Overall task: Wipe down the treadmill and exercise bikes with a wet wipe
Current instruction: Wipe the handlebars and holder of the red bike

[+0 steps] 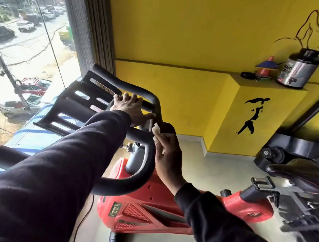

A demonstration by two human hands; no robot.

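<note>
The left hand (129, 109) grips the bike handlebar (144, 144) while the right hand (168, 156) pinches the wet wipe (156, 130) against it; next, it should probably rub along the bar.

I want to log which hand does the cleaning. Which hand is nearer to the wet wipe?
Right. The right hand holds the wet wipe against the handlebar; the left hand grips a bar just beyond, apart from it.

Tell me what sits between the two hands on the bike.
In the head view, a curved black padded handlebar loop and metal stem separate the left hand, gripping the crossbar, from the right hand holding the white wet wipe.
</note>
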